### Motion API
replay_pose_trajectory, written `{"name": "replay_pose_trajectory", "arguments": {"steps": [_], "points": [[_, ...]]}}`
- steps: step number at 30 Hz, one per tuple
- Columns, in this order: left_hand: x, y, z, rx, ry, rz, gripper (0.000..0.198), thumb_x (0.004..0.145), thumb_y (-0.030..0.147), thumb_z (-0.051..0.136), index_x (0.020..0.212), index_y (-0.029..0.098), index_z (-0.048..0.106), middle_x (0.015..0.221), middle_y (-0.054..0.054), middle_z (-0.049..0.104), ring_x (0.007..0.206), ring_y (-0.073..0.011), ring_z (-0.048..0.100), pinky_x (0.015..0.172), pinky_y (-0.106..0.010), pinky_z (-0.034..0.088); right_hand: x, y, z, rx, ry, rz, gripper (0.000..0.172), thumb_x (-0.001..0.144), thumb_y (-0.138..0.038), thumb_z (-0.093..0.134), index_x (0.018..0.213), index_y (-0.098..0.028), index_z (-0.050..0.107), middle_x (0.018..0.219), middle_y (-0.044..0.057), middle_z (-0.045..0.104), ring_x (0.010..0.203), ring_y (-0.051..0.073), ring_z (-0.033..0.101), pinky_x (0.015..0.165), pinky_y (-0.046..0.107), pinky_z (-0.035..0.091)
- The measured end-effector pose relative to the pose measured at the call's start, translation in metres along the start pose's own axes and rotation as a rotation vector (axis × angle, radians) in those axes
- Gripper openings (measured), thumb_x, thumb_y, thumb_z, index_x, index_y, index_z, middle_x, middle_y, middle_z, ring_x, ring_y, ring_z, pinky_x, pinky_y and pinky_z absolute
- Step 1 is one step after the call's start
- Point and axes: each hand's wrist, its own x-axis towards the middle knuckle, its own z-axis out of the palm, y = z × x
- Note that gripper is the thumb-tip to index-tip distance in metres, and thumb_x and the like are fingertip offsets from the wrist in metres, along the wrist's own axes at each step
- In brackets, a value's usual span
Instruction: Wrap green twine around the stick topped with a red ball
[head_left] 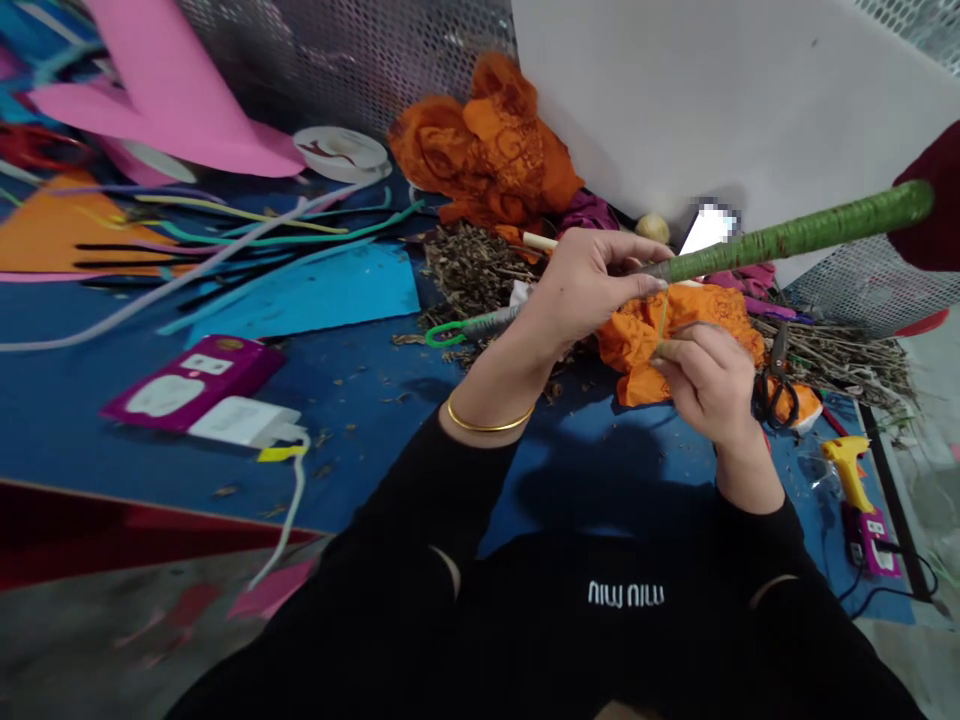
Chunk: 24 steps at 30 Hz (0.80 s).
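My left hand (585,285) is closed round a long stick (799,236), which slants up to the right. Its right part is tightly wrapped in green; the part left of my fingers looks grey and ends in a bright green loop (446,333). A dark red piece (930,205) sits at the far right end, partly cut off by the frame. From the stick a thin yellow-green strand (664,315) runs down to my right hand (709,380), whose fingers pinch it. Crumpled orange fabric (634,350) lies behind and below my hands, with black scissors (780,385) beside it.
Dried plant bits (476,275) and twigs (847,360) lie along the back below a white board (720,90). A yellow glue gun (851,470) stands at right. Purple power strip (195,385), pipe cleaners (247,235) and pink sheets (180,110) are at left.
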Motion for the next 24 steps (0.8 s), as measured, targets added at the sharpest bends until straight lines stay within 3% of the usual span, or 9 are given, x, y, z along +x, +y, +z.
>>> {"name": "replay_pose_trajectory", "arguments": {"steps": [2, 4, 7, 10, 13, 15, 18, 24], "points": [[0.001, -0.001, 0.000, 0.008, 0.011, 0.004, 0.027, 0.079, 0.012, 0.079, 0.104, 0.017, 0.084, 0.091, -0.003, 0.080, 0.082, -0.0163, 0.071, 0.073, -0.027, 0.059, 0.001, -0.002, 0.000, 0.069, 0.037, -0.014, 0.009, 0.098, -0.023, 0.063, 0.091, -0.026, 0.068, 0.085, 0.003, 0.066, 0.081, 0.019, 0.067, 0.072, 0.034, 0.055], [0.001, -0.001, 0.001, -0.005, 0.001, 0.004, 0.026, 0.079, 0.012, 0.078, 0.104, 0.016, 0.084, 0.092, -0.004, 0.081, 0.083, -0.0162, 0.072, 0.073, -0.026, 0.059, 0.000, -0.002, 0.002, 0.173, 0.096, 0.022, 0.010, 0.098, -0.026, 0.062, 0.091, -0.027, 0.068, 0.101, 0.007, 0.068, 0.103, 0.024, 0.072, 0.087, 0.043, 0.061], [-0.002, 0.001, 0.006, -0.041, -0.021, 0.005, 0.023, 0.081, 0.014, 0.076, 0.102, 0.016, 0.084, 0.094, -0.004, 0.082, 0.085, -0.0164, 0.073, 0.075, -0.026, 0.059, -0.002, 0.001, 0.008, 0.380, 0.199, 0.080, 0.020, 0.101, -0.035, 0.054, 0.088, -0.028, 0.068, 0.107, 0.007, 0.069, 0.123, 0.030, 0.070, 0.105, 0.058, 0.059], [-0.005, 0.002, 0.012, -0.036, -0.037, 0.017, 0.022, 0.081, 0.015, 0.074, 0.100, 0.018, 0.085, 0.097, -0.004, 0.083, 0.088, -0.0170, 0.074, 0.078, -0.027, 0.059, -0.004, 0.000, 0.019, 0.616, 0.265, 0.119, 0.026, 0.103, -0.040, 0.050, 0.085, -0.028, 0.065, 0.079, 0.002, 0.064, 0.091, 0.025, 0.076, 0.102, 0.058, 0.059], [-0.006, -0.001, 0.019, 0.004, -0.045, 0.012, 0.025, 0.080, 0.017, 0.075, 0.102, 0.020, 0.085, 0.096, -0.003, 0.084, 0.086, -0.0170, 0.074, 0.079, -0.027, 0.059, -0.001, -0.005, 0.027, 0.695, 0.398, 0.259, 0.030, 0.103, -0.040, 0.053, 0.076, -0.026, 0.057, 0.058, -0.004, 0.047, 0.054, 0.016, 0.055, 0.077, 0.043, 0.060], [-0.007, -0.004, 0.024, 0.034, -0.027, 0.005, 0.026, 0.080, 0.020, 0.075, 0.104, 0.021, 0.085, 0.094, -0.002, 0.084, 0.085, -0.0168, 0.074, 0.080, -0.027, 0.059, 0.002, -0.010, 0.027, 0.680, 0.493, 0.365, 0.034, 0.101, -0.041, 0.055, 0.071, -0.025, 0.052, 0.055, -0.005, 0.040, 0.049, 0.013, 0.043, 0.064, 0.036, 0.053], [-0.008, -0.007, 0.031, 0.081, 0.009, 0.008, 0.026, 0.082, 0.024, 0.074, 0.105, 0.022, 0.085, 0.091, -0.001, 0.084, 0.086, -0.0170, 0.073, 0.081, -0.027, 0.058, 0.005, -0.019, 0.022, 0.726, 0.556, 0.456, 0.036, 0.098, -0.039, 0.058, 0.067, -0.024, 0.049, 0.057, -0.005, 0.038, 0.048, 0.010, 0.035, 0.064, 0.033, 0.050], [-0.014, -0.004, 0.039, 0.187, -0.013, 0.050, 0.026, 0.085, 0.023, 0.071, 0.108, 0.024, 0.085, 0.092, -0.002, 0.084, 0.092, -0.0185, 0.074, 0.084, -0.027, 0.059, 0.002, -0.038, 0.015, 0.818, 0.634, 0.509, 0.032, 0.098, -0.032, 0.063, 0.069, -0.022, 0.055, 0.060, -0.005, 0.041, 0.054, 0.009, 0.039, 0.070, 0.030, 0.049]]}}
